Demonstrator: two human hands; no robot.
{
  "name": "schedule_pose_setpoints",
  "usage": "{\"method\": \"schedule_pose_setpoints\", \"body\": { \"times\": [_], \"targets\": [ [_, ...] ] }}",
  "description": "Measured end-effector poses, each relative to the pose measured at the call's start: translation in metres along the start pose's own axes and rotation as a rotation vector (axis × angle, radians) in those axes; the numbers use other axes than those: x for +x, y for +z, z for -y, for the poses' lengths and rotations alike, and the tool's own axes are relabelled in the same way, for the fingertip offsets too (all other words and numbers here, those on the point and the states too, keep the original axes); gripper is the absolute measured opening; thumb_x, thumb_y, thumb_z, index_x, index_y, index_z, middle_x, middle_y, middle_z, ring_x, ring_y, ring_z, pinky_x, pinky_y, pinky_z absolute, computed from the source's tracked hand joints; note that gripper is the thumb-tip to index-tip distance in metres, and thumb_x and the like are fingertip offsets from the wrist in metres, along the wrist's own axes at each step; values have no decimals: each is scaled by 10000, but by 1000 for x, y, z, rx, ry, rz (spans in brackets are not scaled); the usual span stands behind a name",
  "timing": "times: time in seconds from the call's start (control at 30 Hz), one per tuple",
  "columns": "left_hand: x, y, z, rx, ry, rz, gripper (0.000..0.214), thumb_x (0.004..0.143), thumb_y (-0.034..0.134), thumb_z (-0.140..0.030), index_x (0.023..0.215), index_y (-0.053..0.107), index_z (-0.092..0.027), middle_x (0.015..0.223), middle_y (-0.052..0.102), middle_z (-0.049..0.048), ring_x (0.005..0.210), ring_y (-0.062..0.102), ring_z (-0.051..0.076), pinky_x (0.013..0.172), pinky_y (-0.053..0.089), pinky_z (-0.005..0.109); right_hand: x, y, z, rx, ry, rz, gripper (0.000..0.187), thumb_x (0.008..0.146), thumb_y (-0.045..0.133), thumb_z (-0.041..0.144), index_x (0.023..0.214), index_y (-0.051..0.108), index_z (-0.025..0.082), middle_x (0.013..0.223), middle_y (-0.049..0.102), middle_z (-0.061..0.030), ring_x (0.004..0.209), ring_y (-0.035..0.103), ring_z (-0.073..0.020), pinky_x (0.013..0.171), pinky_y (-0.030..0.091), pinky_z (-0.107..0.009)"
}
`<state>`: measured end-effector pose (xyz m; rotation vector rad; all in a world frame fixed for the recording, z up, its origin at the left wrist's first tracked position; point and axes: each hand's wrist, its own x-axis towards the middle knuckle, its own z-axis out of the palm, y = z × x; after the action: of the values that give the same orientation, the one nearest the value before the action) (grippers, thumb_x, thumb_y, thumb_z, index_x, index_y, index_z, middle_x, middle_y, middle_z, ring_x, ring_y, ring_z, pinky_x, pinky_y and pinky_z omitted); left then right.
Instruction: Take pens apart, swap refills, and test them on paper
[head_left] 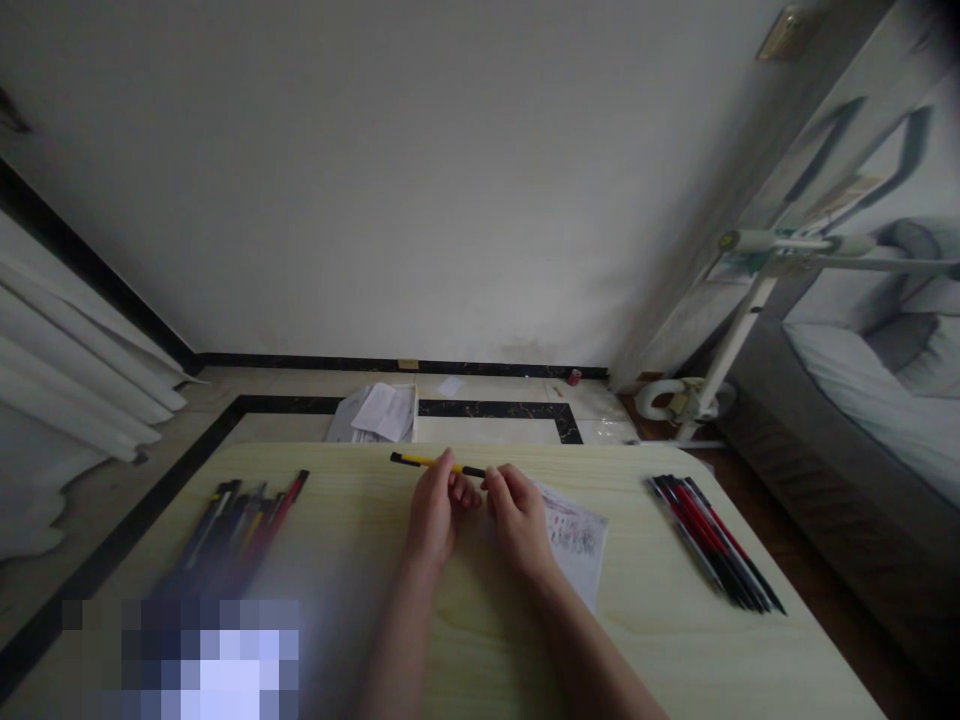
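Note:
A yellow pen with black ends (421,461) lies nearly level above the far part of the table, pointing left to right. My left hand (437,508) is closed around its yellow barrel, thumb on top. At the pen's right black end, my right hand (519,518) pinches with thumb and fingers. Partly under my right hand is a sheet of paper (581,550) covered in red and dark scribbles. To the right lies a bundle of red, black and clear pens (716,545). On the left sits another group of pens (244,520), blurred towards the near side.
The pale wooden table (495,640) has its far edge just beyond my hands. Past it, a box of papers (384,412) stands on the floor. A white curtain (67,390) hangs left; a metal-framed apparatus (739,340) and grey sofa (847,460) are right. Pixelation covers the lower left.

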<state>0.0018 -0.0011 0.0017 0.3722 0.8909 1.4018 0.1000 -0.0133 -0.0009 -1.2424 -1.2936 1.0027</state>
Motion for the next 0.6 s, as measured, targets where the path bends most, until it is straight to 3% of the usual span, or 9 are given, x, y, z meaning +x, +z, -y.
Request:
{"method": "schedule_pose_setpoints", "body": {
  "times": [0.27, 0.6],
  "targets": [
    [1, 0, 1, 5, 36, -15, 382, 688, 606, -411, 525, 346, -185, 410, 338, -69, 394, 391, 77, 429, 321, 220, 0, 2, 2, 23, 13, 6, 166, 757, 533, 329, 809, 553, 173, 601, 527, 22, 551, 479, -122, 516, 380, -231],
    [1, 0, 0, 2, 38, -4, 368, 686, 618, -385, 522, 359, -181, 409, 346, -70, 399, 390, 78, 445, 337, 227, 0, 2, -1, 42, 19, -15, 134, 766, 521, 286, 832, 558, 175, 646, 561, 9, 590, 516, -134, 551, 406, -242]
  ]
}}
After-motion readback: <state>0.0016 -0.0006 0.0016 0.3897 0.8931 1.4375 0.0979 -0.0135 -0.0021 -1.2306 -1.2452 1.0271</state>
